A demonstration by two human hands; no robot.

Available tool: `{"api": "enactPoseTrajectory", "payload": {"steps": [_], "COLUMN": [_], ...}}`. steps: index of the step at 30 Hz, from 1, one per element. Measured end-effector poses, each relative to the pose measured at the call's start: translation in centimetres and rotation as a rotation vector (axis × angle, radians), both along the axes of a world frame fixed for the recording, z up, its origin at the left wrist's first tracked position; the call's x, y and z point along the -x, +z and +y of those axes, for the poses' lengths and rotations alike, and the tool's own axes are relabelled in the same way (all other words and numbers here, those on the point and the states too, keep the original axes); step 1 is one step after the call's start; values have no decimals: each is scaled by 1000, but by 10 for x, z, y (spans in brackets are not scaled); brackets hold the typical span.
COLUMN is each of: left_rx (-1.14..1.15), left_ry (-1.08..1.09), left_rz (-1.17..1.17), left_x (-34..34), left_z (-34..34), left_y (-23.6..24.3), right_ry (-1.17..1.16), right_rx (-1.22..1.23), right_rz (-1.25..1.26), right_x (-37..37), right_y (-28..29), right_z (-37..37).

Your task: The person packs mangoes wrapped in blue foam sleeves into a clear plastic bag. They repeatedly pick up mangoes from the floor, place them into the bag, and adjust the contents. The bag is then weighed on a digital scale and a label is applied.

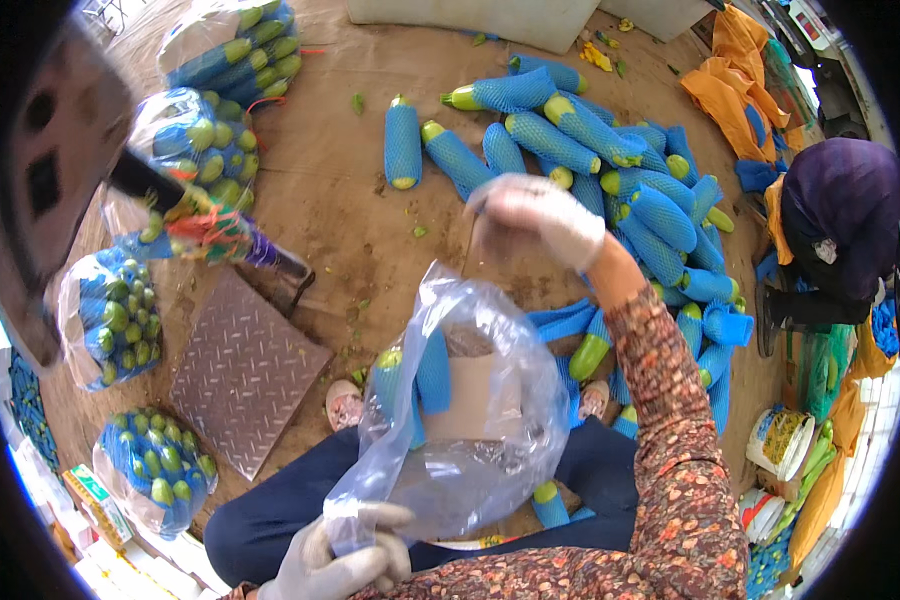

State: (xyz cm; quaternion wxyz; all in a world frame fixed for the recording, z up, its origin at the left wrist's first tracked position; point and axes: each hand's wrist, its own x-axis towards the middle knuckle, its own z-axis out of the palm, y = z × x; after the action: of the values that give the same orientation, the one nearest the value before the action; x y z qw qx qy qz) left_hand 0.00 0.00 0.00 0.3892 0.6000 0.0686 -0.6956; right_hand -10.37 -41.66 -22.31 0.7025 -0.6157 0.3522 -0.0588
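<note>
A clear plastic bag (550, 430) stands with its mouth wide between my legs. A few zucchini in blue foam-net sleeves (433, 370) are inside it, along its left side. My left hand (340, 560), in a pale glove, pinches the near rim of the bag. Beyond the bag, my gloved right hand (538, 215) is raised near the heap of sleeved zucchini (660, 215); motion smears its fingers, so what they hold, if anything, does not show. One sleeved zucchini (403, 145) lies apart, left of the heap.
Filled bags of zucchini (155, 465) stand along the left. A platform scale (250, 370) with a patterned metal plate and a post sits before them. On the right, another person (840, 215) bends down near orange sacks (735, 85) and a white bucket (780, 440).
</note>
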Motion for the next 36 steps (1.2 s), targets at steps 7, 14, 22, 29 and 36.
{"api": "enactPoseTrajectory", "payload": {"steps": [7,14,22,29,36], "left_rx": [79,193,388,470,378], "left_ry": [19,71,150,154,105], "left_rz": [-46,-1,-85,-120,-109], "left_x": [16,19,32,37,28], "left_z": [-6,1,18,34,40], "left_y": [-11,-4,-5,-9,-17], "right_ry": [105,-235,31,88,207], "right_rx": [745,-470,-486,-674,420], "right_rz": [1023,78,-156,196,804], "right_x": [-13,88,137,88,33], "right_y": [-176,-64,104,-2,-134], "right_z": [-47,-2,139,242,229]}}
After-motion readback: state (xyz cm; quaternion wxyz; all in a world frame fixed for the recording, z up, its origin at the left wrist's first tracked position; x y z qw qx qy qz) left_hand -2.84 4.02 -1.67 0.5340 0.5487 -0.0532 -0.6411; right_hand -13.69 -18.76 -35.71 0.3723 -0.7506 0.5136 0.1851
